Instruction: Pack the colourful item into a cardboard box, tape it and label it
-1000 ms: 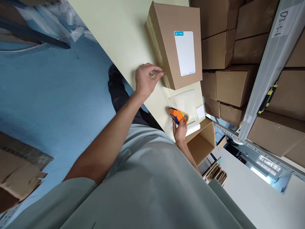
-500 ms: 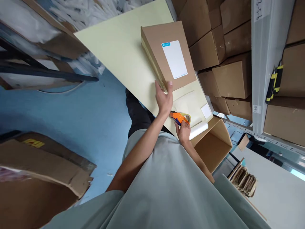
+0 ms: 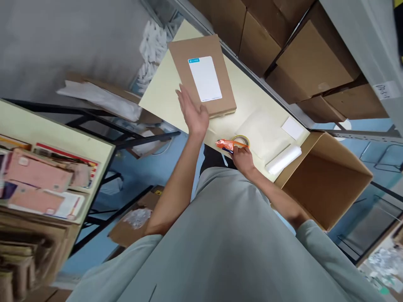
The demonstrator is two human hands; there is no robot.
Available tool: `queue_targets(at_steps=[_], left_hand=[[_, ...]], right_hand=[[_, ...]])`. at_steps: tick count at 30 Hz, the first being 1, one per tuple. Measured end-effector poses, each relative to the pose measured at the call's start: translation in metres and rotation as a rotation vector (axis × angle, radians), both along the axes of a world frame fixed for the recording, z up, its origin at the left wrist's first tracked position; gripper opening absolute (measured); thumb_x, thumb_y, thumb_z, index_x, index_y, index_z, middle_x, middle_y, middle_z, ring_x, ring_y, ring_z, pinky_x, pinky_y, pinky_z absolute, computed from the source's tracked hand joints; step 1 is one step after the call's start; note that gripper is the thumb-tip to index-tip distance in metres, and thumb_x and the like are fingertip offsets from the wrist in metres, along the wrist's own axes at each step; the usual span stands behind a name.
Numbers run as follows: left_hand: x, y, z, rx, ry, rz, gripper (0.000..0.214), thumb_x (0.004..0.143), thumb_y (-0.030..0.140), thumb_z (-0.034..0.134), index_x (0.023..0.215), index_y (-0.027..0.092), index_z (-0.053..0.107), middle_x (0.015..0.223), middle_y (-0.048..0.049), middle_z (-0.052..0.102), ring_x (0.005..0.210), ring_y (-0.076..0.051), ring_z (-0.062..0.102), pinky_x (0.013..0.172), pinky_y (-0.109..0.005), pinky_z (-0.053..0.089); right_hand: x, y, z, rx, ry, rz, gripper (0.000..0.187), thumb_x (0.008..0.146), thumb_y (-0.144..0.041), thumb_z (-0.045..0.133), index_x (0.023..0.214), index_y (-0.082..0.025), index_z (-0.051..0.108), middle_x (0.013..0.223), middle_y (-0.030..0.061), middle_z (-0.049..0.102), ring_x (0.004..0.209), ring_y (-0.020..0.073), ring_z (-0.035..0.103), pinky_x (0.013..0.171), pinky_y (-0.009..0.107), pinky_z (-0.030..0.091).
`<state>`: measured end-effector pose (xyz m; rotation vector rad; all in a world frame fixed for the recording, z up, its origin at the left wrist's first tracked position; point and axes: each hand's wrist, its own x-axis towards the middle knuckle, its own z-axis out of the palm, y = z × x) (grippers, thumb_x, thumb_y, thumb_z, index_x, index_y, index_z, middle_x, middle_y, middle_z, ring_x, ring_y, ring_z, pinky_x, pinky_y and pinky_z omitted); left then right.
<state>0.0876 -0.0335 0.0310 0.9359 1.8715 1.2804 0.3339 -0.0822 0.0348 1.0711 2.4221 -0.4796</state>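
Note:
A closed brown cardboard box (image 3: 217, 90) with a white label (image 3: 205, 79) lies on the pale yellow table (image 3: 245, 94). My left hand (image 3: 192, 110) is flat against the box's near side, fingers stretched out and holding nothing. My right hand (image 3: 242, 158) rests at the table's near edge, closed on an orange tape dispenser (image 3: 229, 145) with a roll of tape (image 3: 241, 140).
A white roll (image 3: 283, 159), a clear sheet (image 3: 263, 133) and a small white card (image 3: 292, 128) lie on the table. An open empty carton (image 3: 327, 180) stands at its right end. Stacked cartons (image 3: 311, 63) fill the shelves behind. A second table with papers (image 3: 44, 176) is at left.
The view has swung round sharply. My left hand slid along the box's side and opened flat against it. My right hand has stayed on the tape dispenser.

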Motion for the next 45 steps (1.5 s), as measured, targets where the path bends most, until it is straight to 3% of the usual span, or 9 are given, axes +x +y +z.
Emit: queue_targets(at_steps=[4, 9, 14, 22, 30, 34, 41, 43, 45], left_hand=[[0.017, 0.048, 0.011, -0.052, 0.058, 0.018, 0.096, 0.082, 0.071, 0.091, 0.165, 0.04, 0.055, 0.174, -0.013, 0.051, 0.175, -0.046, 0.013, 0.13, -0.076, 0.027], [0.037, 0.077, 0.005, -0.082, 0.12, -0.079, 0.101, 0.077, 0.081, 0.089, 0.164, 0.039, 0.059, 0.174, -0.0127, 0.051, 0.177, -0.044, 0.004, 0.129, -0.075, 0.021], [0.035, 0.071, 0.014, -0.114, 0.046, -0.14, 0.098, 0.075, 0.074, 0.093, 0.162, 0.041, 0.061, 0.174, -0.0134, 0.053, 0.175, -0.05, 0.012, 0.126, -0.079, 0.025], [0.027, 0.048, 0.016, -0.102, 0.135, -0.166, 0.105, 0.078, 0.066, 0.094, 0.17, 0.036, 0.053, 0.181, -0.0175, 0.041, 0.177, -0.049, 0.005, 0.129, -0.079, 0.027], [-0.006, 0.011, 0.01, -0.282, 0.61, -0.371, 0.12, 0.084, 0.082, 0.078, 0.183, 0.034, 0.029, 0.193, -0.0094, 0.006, 0.173, -0.05, -0.025, 0.134, -0.085, -0.003], [-0.026, -0.005, 0.011, -0.265, 0.687, -0.514, 0.119, 0.082, 0.081, 0.079, 0.181, 0.033, 0.033, 0.193, -0.0113, 0.007, 0.174, -0.053, -0.019, 0.133, -0.084, -0.007], [-0.051, -0.034, 0.022, -0.243, 0.771, -0.763, 0.116, 0.08, 0.076, 0.08, 0.176, 0.025, 0.043, 0.192, -0.0171, 0.012, 0.175, -0.054, -0.006, 0.135, -0.082, -0.008], [-0.042, -0.027, 0.015, -0.223, 0.765, -0.678, 0.115, 0.082, 0.076, 0.078, 0.177, 0.022, 0.04, 0.192, -0.0186, 0.012, 0.176, -0.053, -0.006, 0.136, -0.081, -0.008], [-0.026, -0.007, 0.0, -0.21, 0.733, -0.455, 0.114, 0.089, 0.077, 0.073, 0.18, 0.021, 0.033, 0.192, -0.0195, 0.009, 0.176, -0.05, -0.01, 0.137, -0.079, -0.009]], right_hand=[[-0.003, -0.006, -0.005, -0.007, 0.035, -0.03, 0.033, 0.116, -0.03, 0.057, 0.133, -0.003, 0.067, 0.108, 0.0239, 0.083, 0.107, 0.0326, 0.079, 0.108, 0.044, 0.051], [0.006, -0.001, -0.011, -0.006, 0.087, -0.073, 0.03, 0.117, -0.029, 0.057, 0.13, -0.005, 0.07, 0.108, 0.0234, 0.084, 0.108, 0.0331, 0.079, 0.11, 0.046, 0.053], [0.028, 0.011, -0.002, -0.013, 0.103, -0.071, 0.026, 0.117, -0.028, 0.057, 0.125, -0.008, 0.072, 0.109, 0.0225, 0.084, 0.108, 0.0322, 0.079, 0.112, 0.045, 0.054], [0.115, 0.062, 0.027, 0.1, 0.0, -0.099, 0.033, 0.115, -0.031, 0.06, 0.127, -0.003, 0.072, 0.101, 0.0254, 0.083, 0.096, 0.035, 0.076, 0.102, 0.045, 0.054], [0.067, 0.109, 0.023, 0.115, -0.023, 0.03, 0.036, 0.116, -0.025, 0.049, 0.135, 0.002, 0.064, 0.114, 0.028, 0.082, 0.104, 0.0352, 0.076, 0.108, 0.045, 0.048], [0.052, 0.092, 0.019, 0.117, -0.021, 0.114, 0.037, 0.112, -0.014, 0.042, 0.135, 0.002, 0.065, 0.115, 0.0273, 0.083, 0.107, 0.0347, 0.077, 0.11, 0.045, 0.046], [0.025, 0.025, 0.01, 0.039, 0.038, 0.251, 0.051, 0.101, 0.003, 0.043, 0.15, 0.004, 0.058, 0.111, 0.0244, 0.084, 0.104, 0.0315, 0.08, 0.112, 0.046, 0.046], [0.02, 0.011, 0.006, 0.035, 0.035, 0.244, 0.051, 0.101, 0.003, 0.044, 0.149, 0.004, 0.059, 0.11, 0.0237, 0.083, 0.102, 0.031, 0.08, 0.11, 0.046, 0.047], [0.018, 0.003, 0.002, 0.038, 0.025, 0.215, 0.047, 0.102, 0.003, 0.044, 0.146, 0.004, 0.061, 0.111, 0.0246, 0.083, 0.102, 0.0308, 0.08, 0.109, 0.046, 0.048]])
